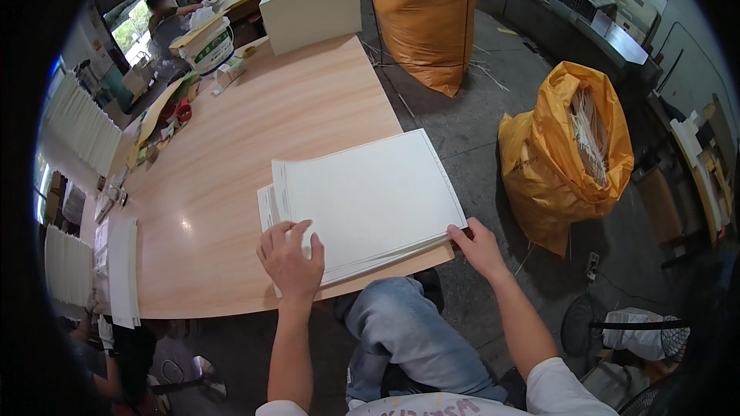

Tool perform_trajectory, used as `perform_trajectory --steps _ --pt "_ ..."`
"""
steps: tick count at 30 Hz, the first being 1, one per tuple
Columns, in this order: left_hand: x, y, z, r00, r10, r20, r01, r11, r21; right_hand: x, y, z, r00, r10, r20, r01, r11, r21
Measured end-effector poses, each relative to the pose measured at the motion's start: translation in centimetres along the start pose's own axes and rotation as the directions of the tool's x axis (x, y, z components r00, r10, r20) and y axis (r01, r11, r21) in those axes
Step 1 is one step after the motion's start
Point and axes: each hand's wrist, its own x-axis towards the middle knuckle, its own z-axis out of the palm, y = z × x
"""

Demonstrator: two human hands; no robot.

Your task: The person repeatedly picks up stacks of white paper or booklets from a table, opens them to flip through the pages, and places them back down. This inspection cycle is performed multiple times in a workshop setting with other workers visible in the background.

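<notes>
A stack of large white paper sheets (370, 196) lies near the front edge of the wooden table, its top sheets set askew over those below. My left hand (293, 258) is over the near left corner of the stack, fingers apart and bent, holding nothing. At the near right corner, my right hand (479, 248) pinches the edge of the paper, its thumb on top and the other fingers by the side. How many sheets are between those fingers is hidden.
The wooden table (231, 139) bears a white block of stacked paper (312, 11), a white bucket (208, 46) and small items at left. White paper piles (81, 123) stand along the left side. Orange sacks of paper strips (566, 158) stand right. Other people are in the background.
</notes>
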Motion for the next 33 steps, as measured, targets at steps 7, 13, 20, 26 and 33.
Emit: perform_trajectory --steps 7,13,20,26,33 --pt "-0.8 -5.5 1.2 0.889 -0.372 0.269 0.449 0.827 -0.339 1.1 -0.8 -0.6 0.998 -0.039 0.045 0.043 0.993 -0.114" --pt "-4.3 -5.6 -0.7 0.885 -0.439 0.157 0.455 0.740 -0.496 -1.2 -3.7 0.1 0.991 -0.123 0.047 0.132 0.935 -0.328" --pt "-7.8 -6.3 -1.9 0.879 -0.467 0.096 0.474 0.836 -0.276 -1.6 -2.0 1.4 0.935 -0.353 -0.043 0.309 0.866 -0.393" --pt "-9.6 -4.8 -4.8 0.880 -0.423 0.215 0.443 0.895 -0.052 -2.9 -3.7 1.6 0.921 -0.388 0.022 0.366 0.848 -0.383" --pt "-9.0 -5.5 -4.0 0.837 -0.489 0.247 0.527 0.841 -0.120 -2.7 -4.2 0.9 0.915 -0.397 0.074 0.392 0.829 -0.399"
